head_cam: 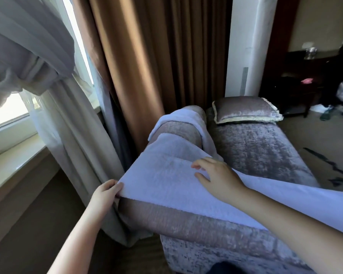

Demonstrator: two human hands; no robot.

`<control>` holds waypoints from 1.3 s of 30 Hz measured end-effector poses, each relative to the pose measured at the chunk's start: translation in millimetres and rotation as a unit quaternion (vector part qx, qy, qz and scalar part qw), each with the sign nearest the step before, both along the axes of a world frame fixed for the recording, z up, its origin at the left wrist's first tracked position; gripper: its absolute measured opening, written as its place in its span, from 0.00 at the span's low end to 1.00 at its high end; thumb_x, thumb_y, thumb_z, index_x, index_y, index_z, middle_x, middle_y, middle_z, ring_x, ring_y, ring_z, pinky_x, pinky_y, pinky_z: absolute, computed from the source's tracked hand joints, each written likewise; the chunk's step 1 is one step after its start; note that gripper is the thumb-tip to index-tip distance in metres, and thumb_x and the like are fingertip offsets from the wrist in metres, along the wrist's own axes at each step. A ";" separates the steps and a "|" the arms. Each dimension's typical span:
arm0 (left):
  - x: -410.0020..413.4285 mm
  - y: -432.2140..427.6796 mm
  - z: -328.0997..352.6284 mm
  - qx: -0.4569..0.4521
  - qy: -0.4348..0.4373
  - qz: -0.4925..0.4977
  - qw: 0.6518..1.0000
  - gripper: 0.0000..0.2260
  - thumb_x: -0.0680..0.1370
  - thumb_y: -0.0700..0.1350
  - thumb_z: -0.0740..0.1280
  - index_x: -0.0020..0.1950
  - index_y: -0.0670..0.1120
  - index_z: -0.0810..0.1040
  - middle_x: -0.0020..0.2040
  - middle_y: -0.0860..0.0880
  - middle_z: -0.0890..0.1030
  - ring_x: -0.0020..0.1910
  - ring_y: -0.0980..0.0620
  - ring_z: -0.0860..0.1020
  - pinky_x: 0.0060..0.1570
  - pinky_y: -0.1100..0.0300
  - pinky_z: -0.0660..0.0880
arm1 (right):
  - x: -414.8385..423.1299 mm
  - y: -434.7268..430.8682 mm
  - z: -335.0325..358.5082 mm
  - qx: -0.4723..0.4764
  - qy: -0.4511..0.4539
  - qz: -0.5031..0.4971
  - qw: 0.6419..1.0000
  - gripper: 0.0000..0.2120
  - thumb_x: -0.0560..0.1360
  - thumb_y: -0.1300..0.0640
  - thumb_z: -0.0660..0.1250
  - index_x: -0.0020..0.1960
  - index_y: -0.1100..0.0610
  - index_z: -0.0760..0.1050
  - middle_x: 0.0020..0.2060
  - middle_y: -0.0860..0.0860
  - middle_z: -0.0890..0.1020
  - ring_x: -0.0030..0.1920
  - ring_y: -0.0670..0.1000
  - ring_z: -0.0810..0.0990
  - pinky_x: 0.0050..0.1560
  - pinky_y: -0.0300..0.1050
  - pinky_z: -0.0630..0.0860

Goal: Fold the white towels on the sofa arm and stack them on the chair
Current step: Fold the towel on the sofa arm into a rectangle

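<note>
Two hands at a white towel (166,175) spread over the sofa arm (166,220).

The left hand (105,192) reaches forward from the near left, bare forearm stretched out. It pinches the towel's near left corner between thumb and curled fingers, holding that edge slightly off the arm. The right hand (216,177) comes in from the near right, palm down over the middle of the towel, fingers loosely spread and slightly bent; whether the fingertips touch the cloth I cannot tell. A second towel (186,115) hangs over the far end of the same arm, left of a cushion (246,110) on the seat.
</note>
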State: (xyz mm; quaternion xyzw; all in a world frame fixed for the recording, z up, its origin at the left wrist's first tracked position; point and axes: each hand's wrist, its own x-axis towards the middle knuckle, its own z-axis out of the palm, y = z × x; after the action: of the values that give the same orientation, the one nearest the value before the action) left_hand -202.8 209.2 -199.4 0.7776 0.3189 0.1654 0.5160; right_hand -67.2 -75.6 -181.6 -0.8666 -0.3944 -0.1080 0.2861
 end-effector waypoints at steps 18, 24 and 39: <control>188.0 -209.7 37.0 0.550 -0.107 -0.250 0.790 0.08 0.78 0.42 0.64 0.56 0.48 0.78 0.54 0.49 0.79 0.56 0.43 0.74 0.49 0.51 0.68 | 97.4 -245.1 -11.8 0.017 -0.030 -0.254 0.967 0.07 0.77 0.64 0.64 0.48 0.55 0.80 0.43 0.49 0.81 0.43 0.54 0.79 0.41 0.52 0.76; 272.1 -287.9 -0.7 0.677 0.005 -0.375 0.633 0.09 0.77 0.47 0.66 0.56 0.49 0.77 0.53 0.51 0.79 0.53 0.48 0.76 0.47 0.54 0.71 | 145.3 -271.5 -19.3 -0.001 -0.053 -0.301 0.952 0.08 0.77 0.63 0.63 0.51 0.57 0.80 0.47 0.51 0.82 0.48 0.55 0.79 0.42 0.45 0.71; 287.2 -283.1 -9.6 0.517 0.279 -0.474 0.656 0.11 0.82 0.45 0.60 0.58 0.45 0.80 0.48 0.49 0.76 0.46 0.51 0.74 0.40 0.62 0.68 | 165.8 -273.0 -47.8 -0.083 0.023 -0.226 0.970 0.14 0.79 0.65 0.58 0.61 0.54 0.75 0.55 0.50 0.79 0.57 0.52 0.74 0.54 0.48 0.72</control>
State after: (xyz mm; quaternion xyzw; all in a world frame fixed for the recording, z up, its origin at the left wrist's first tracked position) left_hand 84.4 -74.0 -209.1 0.9741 -0.1012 -0.1880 -0.0743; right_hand 98.7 -348.6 -229.5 -0.9561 -0.1892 -0.1165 0.1909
